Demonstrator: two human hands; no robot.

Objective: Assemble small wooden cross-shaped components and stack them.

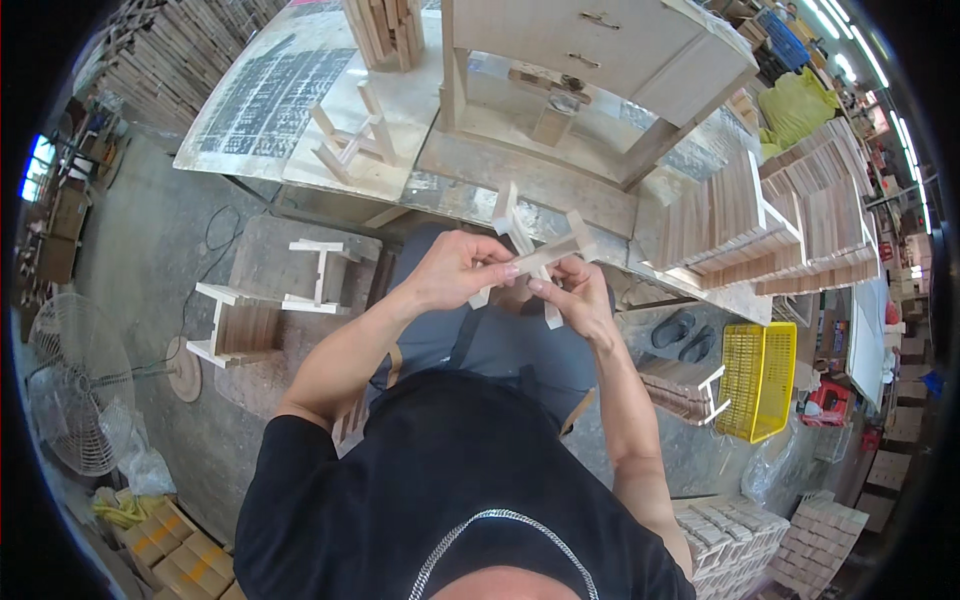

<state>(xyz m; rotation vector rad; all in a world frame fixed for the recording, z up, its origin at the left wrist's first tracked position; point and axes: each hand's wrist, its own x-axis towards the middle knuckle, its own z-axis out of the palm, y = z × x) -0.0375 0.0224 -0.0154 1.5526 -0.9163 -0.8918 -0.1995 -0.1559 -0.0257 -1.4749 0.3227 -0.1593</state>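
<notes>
Above my lap, at the front edge of the workbench [470, 192], I hold a small pale wooden frame [545, 257] made of bars that cross, with short crosspieces at their ends. My left hand [460, 268] pinches a bar between thumb and fingers on its left side. On the right side, my right hand [578, 298] is closed around the lower part, its thumb on the wood. Whether the crossing bars are joined or just laid together, I cannot tell. A similar H-shaped wooden frame [352, 140] stands on the bench, ahead and to the left.
A wooden cabinet-like stand [600, 45] rises from the bench. Stacked wooden frames [715, 220] fill its right end; another stack [250, 328] sits low at my left. A floor fan [80, 380] stands far left. On the right floor are a yellow crate [757, 385] and slippers [675, 327].
</notes>
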